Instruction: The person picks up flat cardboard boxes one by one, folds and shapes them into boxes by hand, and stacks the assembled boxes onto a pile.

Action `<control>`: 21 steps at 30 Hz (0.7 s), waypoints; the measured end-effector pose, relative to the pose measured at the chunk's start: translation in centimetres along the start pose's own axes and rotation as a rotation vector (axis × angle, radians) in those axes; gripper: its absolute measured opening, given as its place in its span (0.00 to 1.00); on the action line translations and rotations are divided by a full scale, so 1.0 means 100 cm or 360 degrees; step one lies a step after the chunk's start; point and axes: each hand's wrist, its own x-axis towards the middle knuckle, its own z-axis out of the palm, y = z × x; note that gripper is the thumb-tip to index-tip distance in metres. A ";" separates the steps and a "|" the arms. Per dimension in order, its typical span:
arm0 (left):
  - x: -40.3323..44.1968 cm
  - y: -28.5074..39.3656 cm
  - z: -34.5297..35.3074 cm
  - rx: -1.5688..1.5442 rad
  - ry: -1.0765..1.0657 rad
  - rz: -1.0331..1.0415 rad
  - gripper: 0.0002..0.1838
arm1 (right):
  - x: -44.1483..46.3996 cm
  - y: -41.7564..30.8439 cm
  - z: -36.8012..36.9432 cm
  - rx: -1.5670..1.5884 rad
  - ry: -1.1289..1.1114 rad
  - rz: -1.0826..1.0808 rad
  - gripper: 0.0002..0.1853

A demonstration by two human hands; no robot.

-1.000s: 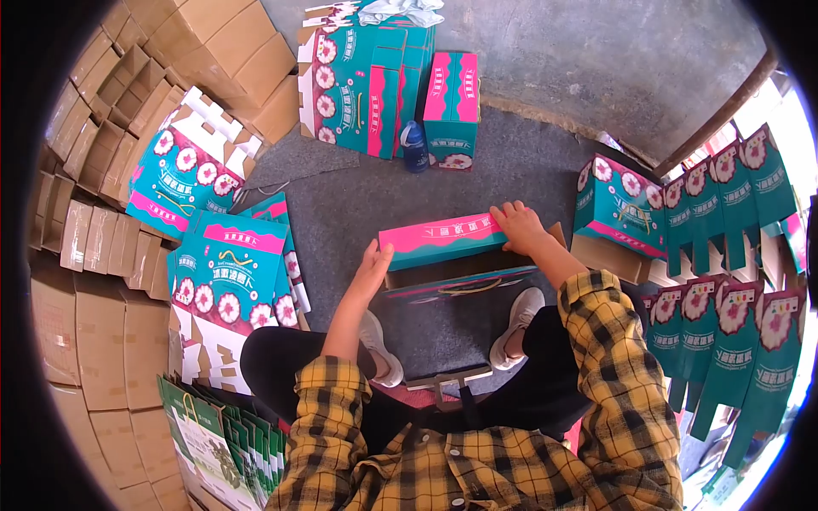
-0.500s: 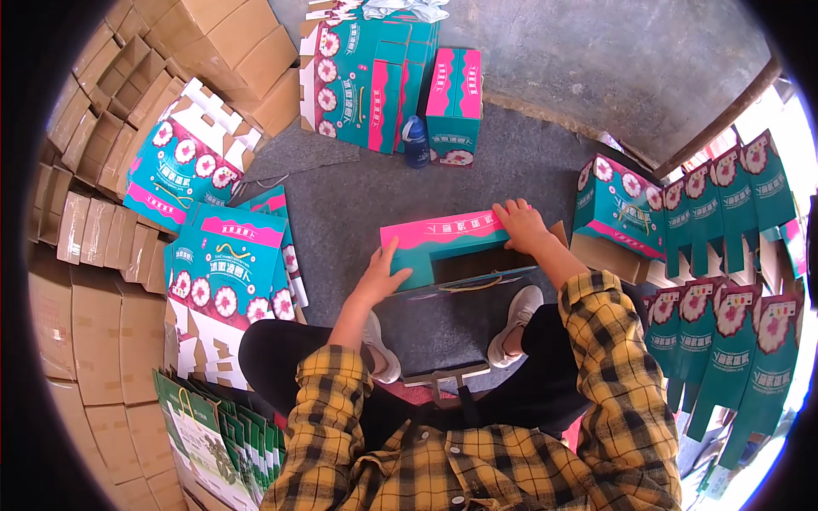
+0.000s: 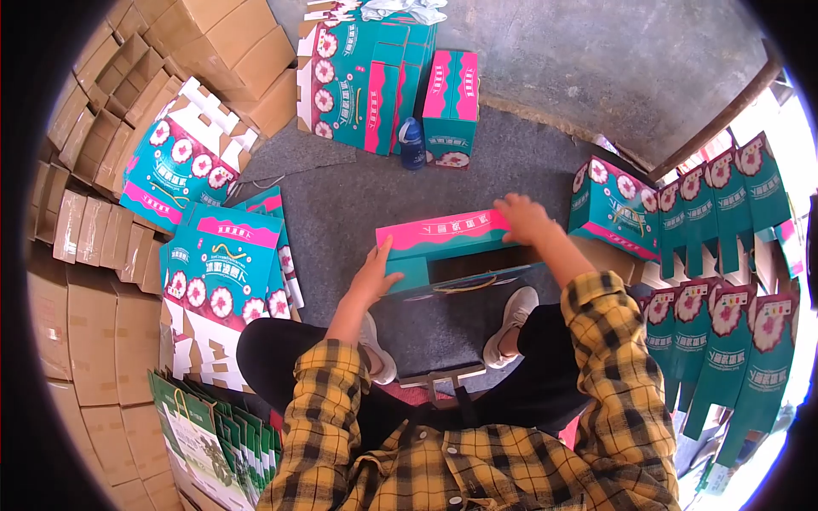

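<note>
A teal and pink carton (image 3: 452, 228) stands between my feet, its top partly uncovered, with a dark gap along the near side. My left hand (image 3: 371, 274) rests on its left end, thumb and fingers spread, by a folded-in teal flap (image 3: 407, 274). At the carton's right end is my right hand (image 3: 523, 221), its fingers bent over the pink edge and the palm above the right side. A yellow cord handle (image 3: 479, 284) shows on the near panel. What lies inside the carton is too dark to tell.
Flat printed cartons (image 3: 223, 264) lie at the left, near brown boxes (image 3: 94, 332). A blue bottle (image 3: 412, 145) stands beside a closed carton (image 3: 450, 106) ahead. Another printed carton (image 3: 615, 204) and rows of open ones (image 3: 716, 328) are at the right. Green bags (image 3: 200, 426) stand lower left.
The left end flap, upright or hidden a second ago, now lies folded across the opening. My left hand has spread its fingers; my right hand has shifted slightly at the right end.
</note>
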 end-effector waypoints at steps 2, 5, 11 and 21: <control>-0.001 -0.003 0.003 -0.0005 -0.0005 -0.0010 0.46 | 0.005 0.024 -0.018 0.0122 -0.0057 0.0189 0.26; 0.002 -0.007 0.004 -0.0007 0.0010 0.0024 0.48 | 0.000 0.083 -0.014 0.0928 -0.0299 0.0423 0.19; 0.000 -0.010 0.010 -0.0306 0.0244 0.0109 0.54 | -0.038 0.087 -0.009 0.1956 -0.0954 0.0219 0.23; 0.001 0.005 -0.007 -0.0640 -0.0164 -0.0333 0.37 | -0.030 0.069 0.045 0.0963 -0.0205 -0.0455 0.19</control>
